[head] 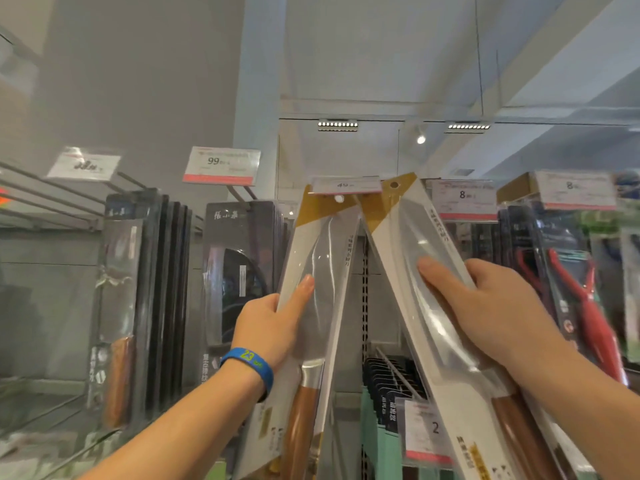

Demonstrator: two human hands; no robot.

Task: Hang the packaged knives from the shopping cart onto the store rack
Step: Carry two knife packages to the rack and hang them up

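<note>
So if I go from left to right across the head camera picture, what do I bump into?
Dark boxed knives → left hand → left knife pack → right knife pack → right hand → red-handled packaged tool.

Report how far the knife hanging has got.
Done: I cannot tell; no pack of this kind shows hanging, only dark knife packs left of the spot. In hand: the left hand and right hand each grip a packaged knife, the left pack and right pack, hang holes raised beside the 49 price tag. Left: both need threading onto the hook; the cart is out of view.
</note>
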